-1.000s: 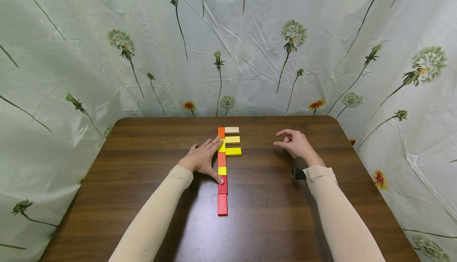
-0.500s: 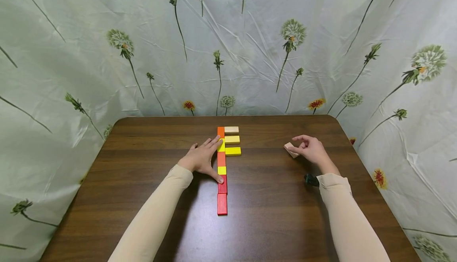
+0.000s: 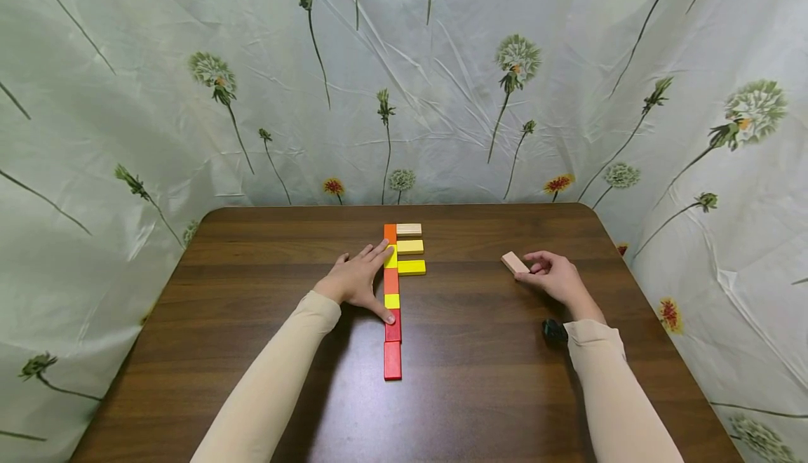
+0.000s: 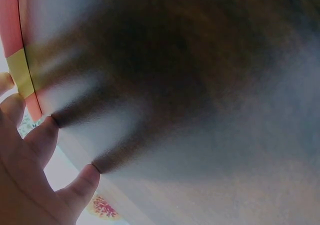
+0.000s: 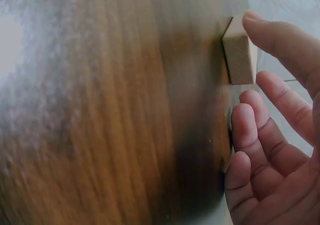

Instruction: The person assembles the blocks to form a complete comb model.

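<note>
A line of red, orange and yellow blocks (image 3: 392, 361) runs down the middle of the table. My left hand (image 3: 358, 279) lies across it from the left with spread, straight fingers. Its thumb touches a red block (image 3: 393, 333), and its fingertips rest near the yellow one (image 3: 393, 261) higher up. In the left wrist view the fingers (image 4: 41, 137) reach down to the tabletop. Farther right, my right hand (image 3: 557, 282) pinches the end of a plain wooden block (image 3: 513, 262) between thumb and index finger. The other fingers are bent beside that block (image 5: 239, 55) in the right wrist view.
Three short blocks stick out rightward from the line's far end: a ridged pale one (image 3: 409, 229), a light yellow one (image 3: 410, 246) and a bright yellow one (image 3: 412, 267). The brown wooden table (image 3: 467, 379) ends at a flowered curtain (image 3: 454, 98).
My right hand has moved right and slightly toward me. The plain wooden block came into view beside it, and thumb and index finger now pinch its end. The left hand has stayed still.
</note>
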Available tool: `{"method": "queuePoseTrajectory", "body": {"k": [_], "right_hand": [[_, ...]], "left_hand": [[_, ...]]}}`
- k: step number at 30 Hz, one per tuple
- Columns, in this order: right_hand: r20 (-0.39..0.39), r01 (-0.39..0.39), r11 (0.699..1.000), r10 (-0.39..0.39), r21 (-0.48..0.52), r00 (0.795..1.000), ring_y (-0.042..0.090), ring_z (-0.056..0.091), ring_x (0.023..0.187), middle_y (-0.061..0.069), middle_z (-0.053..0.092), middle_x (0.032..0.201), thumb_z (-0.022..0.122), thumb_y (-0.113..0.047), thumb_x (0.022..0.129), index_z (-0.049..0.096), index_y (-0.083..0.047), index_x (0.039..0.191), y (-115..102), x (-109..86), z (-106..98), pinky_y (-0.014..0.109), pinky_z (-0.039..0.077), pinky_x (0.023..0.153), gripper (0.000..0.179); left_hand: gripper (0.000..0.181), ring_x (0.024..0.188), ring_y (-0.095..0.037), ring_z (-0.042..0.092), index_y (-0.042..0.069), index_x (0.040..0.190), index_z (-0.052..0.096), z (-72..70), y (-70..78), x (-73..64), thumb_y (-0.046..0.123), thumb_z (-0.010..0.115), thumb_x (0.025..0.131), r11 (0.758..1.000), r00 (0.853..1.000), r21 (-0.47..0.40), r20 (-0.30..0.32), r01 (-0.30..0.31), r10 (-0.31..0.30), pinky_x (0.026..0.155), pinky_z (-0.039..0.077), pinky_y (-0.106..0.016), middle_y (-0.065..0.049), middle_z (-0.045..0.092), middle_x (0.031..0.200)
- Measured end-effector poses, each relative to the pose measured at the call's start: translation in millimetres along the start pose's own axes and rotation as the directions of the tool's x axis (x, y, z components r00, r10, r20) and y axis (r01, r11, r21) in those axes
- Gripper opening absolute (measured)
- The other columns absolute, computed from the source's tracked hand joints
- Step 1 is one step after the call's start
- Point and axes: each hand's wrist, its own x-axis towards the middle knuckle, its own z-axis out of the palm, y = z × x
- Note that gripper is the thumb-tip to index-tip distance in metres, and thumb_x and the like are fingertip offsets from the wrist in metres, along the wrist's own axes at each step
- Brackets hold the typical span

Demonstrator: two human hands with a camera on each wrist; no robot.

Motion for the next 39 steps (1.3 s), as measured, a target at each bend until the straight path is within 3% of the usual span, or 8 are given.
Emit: {"method": "queuePoseTrajectory", "body": {"k": [16,21,26,39], "right_hand": [[-0.040,-0.004,1.000,0.004,-0.004,0.999,0.007,0.063,0.079,0.014,0.076,0.097,0.087,-0.022,0.091,0.077,0.005,0.114,-4,-2.0,6,0.016,0.050,0.070,0.037],[-0.041,0.044,0.999,-0.043,0.008,0.998,0.004,0.064,0.079,0.014,0.079,0.096,0.086,-0.018,0.091,0.078,0.004,0.115,-6,-1.3,11,0.015,0.050,0.069,0.033],[0.007,0.106,0.993,-0.106,0.045,0.994,0.008,0.065,0.082,0.013,0.078,0.096,0.086,-0.014,0.091,0.079,0.002,0.115,-11,-0.8,17,0.016,0.051,0.072,0.031],[0.108,0.263,0.960,-0.272,0.092,0.956,0.013,0.065,0.085,0.012,0.074,0.095,0.089,-0.008,0.087,0.082,-0.002,0.111,-39,2.9,38,0.018,0.052,0.075,0.026]], "left_hand": [[0.151,0.170,-0.031,0.012,0.026,0.175,0.008,-2.0,2.2,-1.0,0.086,0.086,0.061,1.000,1.000,0.006,0.014,0.012,-0.012,0.127,0.015,-0.077,0.003,0.001,0.184],[0.152,0.170,-0.031,0.012,0.026,0.175,0.008,-1.5,1.1,-0.5,0.086,0.086,0.060,1.000,1.000,0.004,0.012,0.011,-0.011,0.127,0.015,-0.077,0.003,0.001,0.184],[0.152,0.170,-0.031,0.011,0.026,0.175,0.008,-1.3,0.1,-0.2,0.086,0.087,0.060,1.000,1.000,-0.004,0.010,0.010,-0.010,0.127,0.015,-0.076,0.003,0.002,0.184],[0.151,0.170,-0.032,0.012,0.025,0.175,0.008,-2.8,1.5,-1.4,0.085,0.087,0.061,1.000,1.000,0.002,0.015,0.008,-0.008,0.126,0.016,-0.077,0.003,0.001,0.184]]}}
